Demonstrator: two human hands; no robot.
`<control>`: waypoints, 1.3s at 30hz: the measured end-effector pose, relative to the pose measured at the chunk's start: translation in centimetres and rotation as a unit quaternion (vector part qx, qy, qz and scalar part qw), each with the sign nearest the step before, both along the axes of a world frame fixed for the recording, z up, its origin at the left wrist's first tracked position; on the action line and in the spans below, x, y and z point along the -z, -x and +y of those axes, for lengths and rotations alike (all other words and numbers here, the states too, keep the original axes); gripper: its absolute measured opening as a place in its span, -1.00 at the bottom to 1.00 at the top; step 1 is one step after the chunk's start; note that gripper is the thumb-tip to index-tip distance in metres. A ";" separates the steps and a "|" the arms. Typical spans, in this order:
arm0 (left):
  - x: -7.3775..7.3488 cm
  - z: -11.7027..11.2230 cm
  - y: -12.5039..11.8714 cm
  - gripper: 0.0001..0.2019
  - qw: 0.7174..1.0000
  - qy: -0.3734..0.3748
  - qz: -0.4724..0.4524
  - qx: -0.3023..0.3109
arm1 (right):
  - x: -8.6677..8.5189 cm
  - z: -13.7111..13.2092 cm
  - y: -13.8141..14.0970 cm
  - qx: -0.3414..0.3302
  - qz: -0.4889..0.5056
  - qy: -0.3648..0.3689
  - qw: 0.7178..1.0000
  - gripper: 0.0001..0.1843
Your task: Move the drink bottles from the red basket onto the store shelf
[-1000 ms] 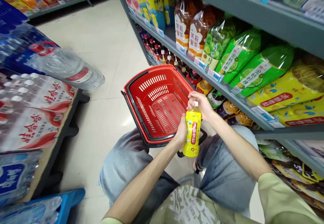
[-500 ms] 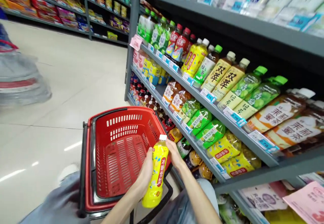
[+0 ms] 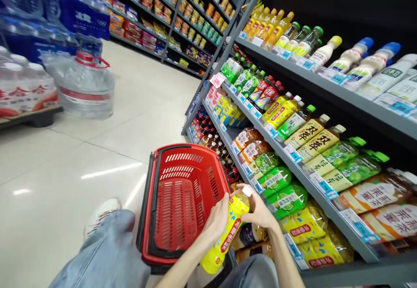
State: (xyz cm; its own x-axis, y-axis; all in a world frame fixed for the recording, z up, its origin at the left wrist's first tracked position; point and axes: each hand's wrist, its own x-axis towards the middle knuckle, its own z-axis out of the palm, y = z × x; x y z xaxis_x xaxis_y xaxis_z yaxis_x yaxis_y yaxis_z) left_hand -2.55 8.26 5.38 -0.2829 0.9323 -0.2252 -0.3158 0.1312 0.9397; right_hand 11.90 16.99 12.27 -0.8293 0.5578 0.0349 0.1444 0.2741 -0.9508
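Observation:
Between my two hands is a yellow drink bottle [image 3: 228, 233] with a white cap and a red label panel. It tilts, cap up to the right, over the near right corner of a red shopping basket [image 3: 211, 173]. My left hand [image 3: 217, 218] grips the bottle's left side, fingers partly behind it. My right hand [image 3: 259, 212] holds it near the neck from the right, thumb on the front. The basket stands on the floor with its slotted bottom showing and nothing seen inside.
Drink shelves [image 3: 325, 179] run along the right, packed with tea bottles. At left on the floor stand a big clear water jug [image 3: 86, 90] and packs of white-capped bottles [image 3: 26, 86]. Snack shelves [image 3: 169, 31] line the back. My shoe [image 3: 100, 214] is left of the basket.
My view has swung left and up, so the basket appears further right. The bottle leans more to the right now, and my right thumb has come onto its front. Both hands still hold it.

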 end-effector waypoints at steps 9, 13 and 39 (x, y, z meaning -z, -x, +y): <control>-2.7 0.8 2.7 -0.61 0.984 -0.109 -0.125 -0.063 | -6.6 -2.1 3.2 0.057 -0.065 -0.134 0.987 -0.14; -3.9 0.6 4.8 -0.65 0.986 -0.127 -0.030 -0.103 | -9.2 -1.3 4.0 0.142 -0.037 -0.227 0.963 -0.18; -3.2 -0.3 4.8 -0.58 0.842 -0.024 0.538 0.000 | -27.5 14.0 11.6 0.322 0.008 -0.658 0.681 -0.30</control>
